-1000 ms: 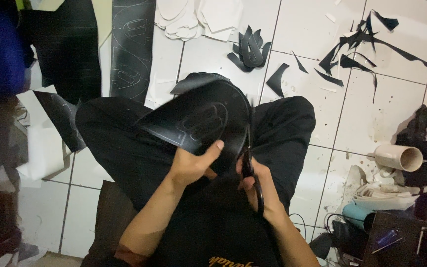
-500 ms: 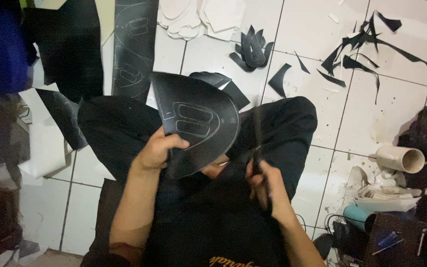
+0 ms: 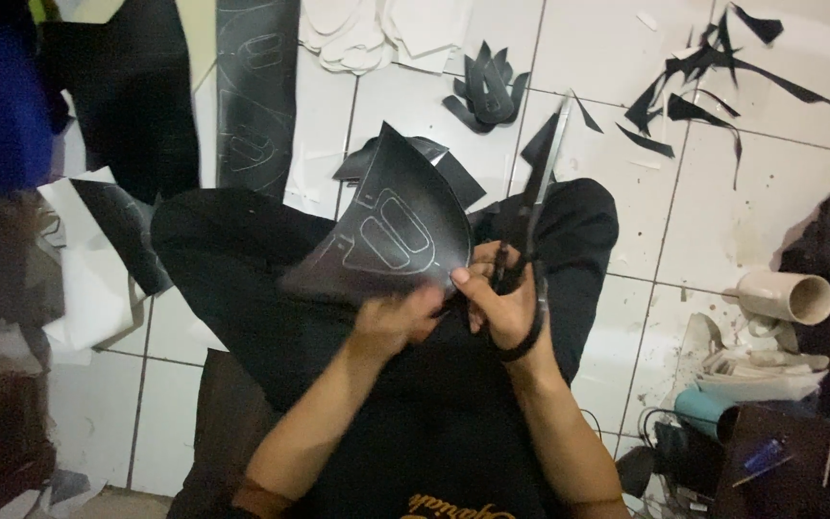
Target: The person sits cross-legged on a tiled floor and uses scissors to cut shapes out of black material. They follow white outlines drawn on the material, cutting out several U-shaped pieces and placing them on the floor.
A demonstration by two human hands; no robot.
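A fan-shaped piece of black sheet material (image 3: 386,235), marked with pale traced outlines of rounded shapes, is standing tilted above the person's lap, over the black-trousered knees. The left hand (image 3: 394,322) is pinching its lower edge between thumb and fingers, closed on the sheet. The right hand (image 3: 501,303) is gripping a pair of long black-handled scissors (image 3: 535,207), fingers curled through the loops; the blades are pointing up and away, apparently closed, beside the sheet's right edge. Whether the blades are touching the sheet cannot be told.

On the white tiled floor (image 3: 607,77) beyond the knees, a stack of cut black pieces (image 3: 484,85) is lying near a long black strip (image 3: 254,86) carrying similar traced outlines. White cut pieces (image 3: 377,34) are lying at the top edge, and thin black offcuts (image 3: 713,82) are lying scattered at upper right. A white tube (image 3: 785,296) is lying on its side at right, with a teal roll (image 3: 705,411) below it.
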